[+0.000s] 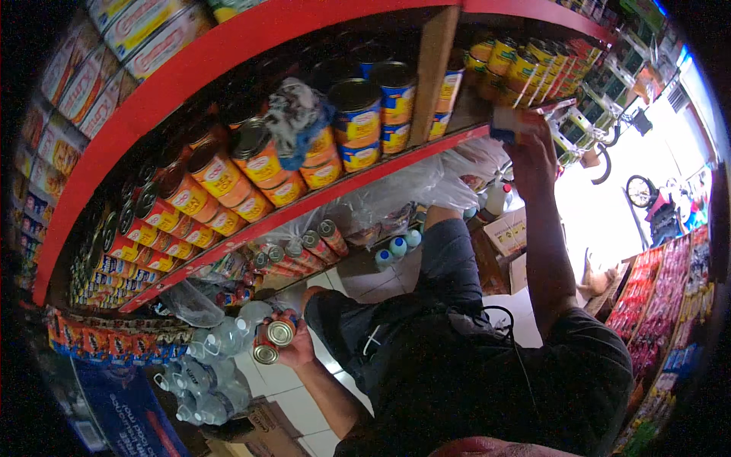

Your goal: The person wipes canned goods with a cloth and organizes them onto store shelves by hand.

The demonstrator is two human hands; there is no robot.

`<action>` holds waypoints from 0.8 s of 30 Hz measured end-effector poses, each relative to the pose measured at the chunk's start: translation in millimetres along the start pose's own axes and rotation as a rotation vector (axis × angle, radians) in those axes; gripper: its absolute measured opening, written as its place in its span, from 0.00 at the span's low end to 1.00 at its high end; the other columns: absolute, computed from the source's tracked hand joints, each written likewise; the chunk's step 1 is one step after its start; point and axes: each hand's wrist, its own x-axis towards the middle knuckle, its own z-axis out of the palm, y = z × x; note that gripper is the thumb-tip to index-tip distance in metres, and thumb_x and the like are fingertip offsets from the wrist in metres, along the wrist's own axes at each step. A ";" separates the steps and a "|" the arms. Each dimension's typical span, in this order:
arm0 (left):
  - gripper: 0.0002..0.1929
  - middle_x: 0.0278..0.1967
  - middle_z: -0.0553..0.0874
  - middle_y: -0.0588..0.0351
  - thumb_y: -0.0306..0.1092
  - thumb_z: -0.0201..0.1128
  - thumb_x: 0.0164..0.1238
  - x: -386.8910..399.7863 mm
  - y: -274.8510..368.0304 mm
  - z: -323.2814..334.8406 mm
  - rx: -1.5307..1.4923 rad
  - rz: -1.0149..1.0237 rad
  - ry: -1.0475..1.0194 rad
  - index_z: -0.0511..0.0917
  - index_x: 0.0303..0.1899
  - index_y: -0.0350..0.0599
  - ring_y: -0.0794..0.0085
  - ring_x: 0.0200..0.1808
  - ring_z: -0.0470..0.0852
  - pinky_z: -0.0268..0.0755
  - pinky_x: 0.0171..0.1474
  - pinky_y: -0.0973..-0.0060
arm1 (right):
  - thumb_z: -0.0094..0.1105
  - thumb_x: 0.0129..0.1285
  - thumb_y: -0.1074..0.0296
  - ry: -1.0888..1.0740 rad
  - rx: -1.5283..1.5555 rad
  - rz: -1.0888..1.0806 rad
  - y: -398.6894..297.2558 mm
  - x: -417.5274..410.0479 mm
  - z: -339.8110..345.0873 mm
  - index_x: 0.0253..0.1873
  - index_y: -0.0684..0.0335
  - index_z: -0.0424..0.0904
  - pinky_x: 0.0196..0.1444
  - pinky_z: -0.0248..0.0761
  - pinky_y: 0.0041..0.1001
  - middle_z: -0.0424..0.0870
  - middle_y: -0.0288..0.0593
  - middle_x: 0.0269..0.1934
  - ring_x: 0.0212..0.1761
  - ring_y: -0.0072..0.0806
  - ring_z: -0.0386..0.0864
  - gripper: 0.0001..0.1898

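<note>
My left hand (296, 349) is closed around two small tin cans (281, 332), held low in front of the shelf with their metal ends facing up. My right hand (534, 151) is raised at the right end of the red-edged shelf (365, 165). It grips a small blue and pale item (505, 125), blurred, perhaps a can. Beyond this hand stand stacked yellow cans (522, 65). A crumpled blue and white cloth (297, 123) rests against the orange-labelled cans (214, 171) near the shelf's middle. Larger blue and yellow cans (358, 123) stand to its right.
A wooden divider (434, 68) splits the shelf. Below hang clear plastic bags (400, 183), above bottles with blue caps (398, 247). Large clear plastic bottles (214, 383) and a cardboard box (268, 428) occupy the floor at left. Hanging sachets (651, 291) line the right side.
</note>
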 end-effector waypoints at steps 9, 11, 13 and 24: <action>0.23 0.50 0.77 0.50 0.54 0.58 0.67 -0.3 -56.9 81.3 0.137 -0.167 -0.111 0.74 0.51 0.44 0.52 0.52 0.74 0.76 0.45 0.54 | 0.70 0.59 0.59 -0.069 -0.976 -0.086 10.6 78.3 -3.6 0.53 0.66 0.77 0.49 0.74 0.27 0.84 0.41 0.45 0.46 0.26 0.81 0.22; 0.27 0.55 0.74 0.50 0.60 0.57 0.66 4.4 -56.4 74.8 0.144 -0.197 -0.212 0.71 0.54 0.46 0.51 0.58 0.70 0.77 0.48 0.52 | 0.72 0.56 0.57 -0.186 -0.944 -0.178 21.8 89.8 -13.6 0.49 0.67 0.80 0.46 0.74 0.25 0.86 0.40 0.40 0.40 0.24 0.81 0.22; 0.27 0.55 0.74 0.50 0.60 0.57 0.66 8.1 -58.7 76.0 0.129 -0.222 -0.196 0.71 0.54 0.46 0.51 0.57 0.70 0.77 0.47 0.53 | 0.73 0.55 0.56 -0.186 -0.990 -0.170 13.3 81.6 8.1 0.49 0.67 0.80 0.45 0.74 0.25 0.86 0.43 0.39 0.39 0.23 0.82 0.23; 0.35 0.54 0.76 0.48 0.70 0.52 0.63 10.7 -74.2 68.9 0.094 -0.270 -0.123 0.72 0.55 0.46 0.46 0.58 0.70 0.78 0.49 0.43 | 0.69 0.53 0.62 -0.392 -0.983 0.035 36.9 95.3 -27.8 0.67 0.69 0.64 0.60 0.69 0.31 0.73 0.56 0.59 0.56 0.40 0.76 0.38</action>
